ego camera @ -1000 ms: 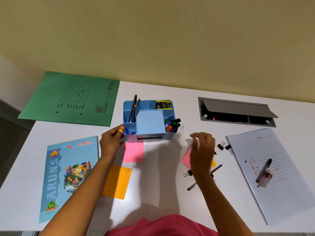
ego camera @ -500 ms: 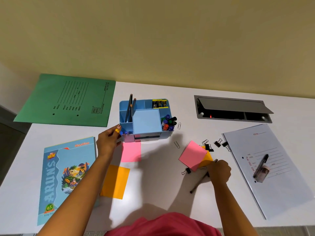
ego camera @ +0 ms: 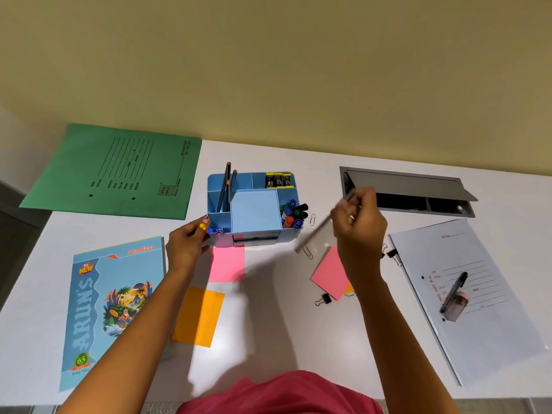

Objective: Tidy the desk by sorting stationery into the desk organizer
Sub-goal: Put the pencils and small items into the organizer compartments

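Left hand: your left hand (ego camera: 186, 245) grips the near-left corner of the desk organizer (ego camera: 286, 235), with thumb and fingers curled against its walls. A yellow ring (ego camera: 203, 226) shows on one finger.
Right hand: your right hand (ego camera: 360, 228) is raised above the desk, just right of the organizer. Its fingers are bunched together and pinch a grey pen (ego camera: 313, 234).
Grey pen: it is blurred and tilted. Its lower end points near-left, over a paper clip (ego camera: 307, 253), and its upper end pokes out past your fingers to the far right. You cannot tell which end is the tip.
Organizer: it is blue and sits on the white desk (ego camera: 268, 330), around the middle and toward the far side. Two pencils (ego camera: 225, 189) stand in its far-left compartment. Markers (ego camera: 292, 212) fill the right one. Yellow-and-black items (ego camera: 278, 180) sit in the far-right one, and small blue items (ego camera: 215, 230) lie in the near-left one, beside your fingers.
Loose stationery: another paper clip (ego camera: 312, 219) lies just right of the organizer. A pink note (ego camera: 226, 264) lies just near of its front wall, and an orange note (ego camera: 198, 316) lies nearer you. A second pink note (ego camera: 328, 274) lies partly under your right wrist, with a binder clip (ego camera: 323, 299) at its near corner. A second binder clip (ego camera: 395, 255) sits at the left edge of the white file (ego camera: 490, 324).
On the file: a black pen (ego camera: 454, 291) and a small brownish item (ego camera: 458, 307).
Surroundings: a green folder (ego camera: 119, 171) lies far left and a blue notebook (ego camera: 110, 303) near left. A grey hatch (ego camera: 409, 189) stands open at the far right.
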{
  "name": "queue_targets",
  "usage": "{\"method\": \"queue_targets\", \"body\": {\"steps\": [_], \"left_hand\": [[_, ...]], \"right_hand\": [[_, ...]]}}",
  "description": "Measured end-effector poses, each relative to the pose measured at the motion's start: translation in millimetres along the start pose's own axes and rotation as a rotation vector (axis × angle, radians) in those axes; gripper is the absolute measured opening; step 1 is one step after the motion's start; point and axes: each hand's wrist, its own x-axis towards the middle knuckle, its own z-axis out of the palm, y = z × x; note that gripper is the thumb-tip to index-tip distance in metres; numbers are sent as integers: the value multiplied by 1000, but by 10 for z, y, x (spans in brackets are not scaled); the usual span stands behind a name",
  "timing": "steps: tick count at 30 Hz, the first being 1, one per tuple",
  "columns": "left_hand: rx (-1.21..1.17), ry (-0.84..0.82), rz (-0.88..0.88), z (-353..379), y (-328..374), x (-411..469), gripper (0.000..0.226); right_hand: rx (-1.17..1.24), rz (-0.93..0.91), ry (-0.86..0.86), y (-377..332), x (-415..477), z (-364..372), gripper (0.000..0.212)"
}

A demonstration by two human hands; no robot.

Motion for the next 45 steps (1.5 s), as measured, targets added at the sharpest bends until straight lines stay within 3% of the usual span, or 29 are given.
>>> {"method": "queue_targets", "body": {"steps": [3,4,7,15,27,35,45], "left_hand": [[-8,-5,-3,13,-17,0,34],[-10,-4,-2,12,-22,3,34],[-10,-7,-2,13,-32,11,35],[-10,11,11,14,-42,33,36],[-13,15,15,-8,-74,66,35],[3,-2,17,-33,-95,103,38],[5,-5,24,-44,-79,81,36]], "right_hand": [[162,-118,-11,-362,55,254,4],[175,-155,9,-437,74,358,10],[176,-279,-38,-519,112,688,3],[38,-342,-283,-407,56,1342,5],[-36,-159,-291,-36,40,1629,10],[79,-189,-160,16,-115,1213,10],[-184,-95,-28,811,-625,93,13]]}}
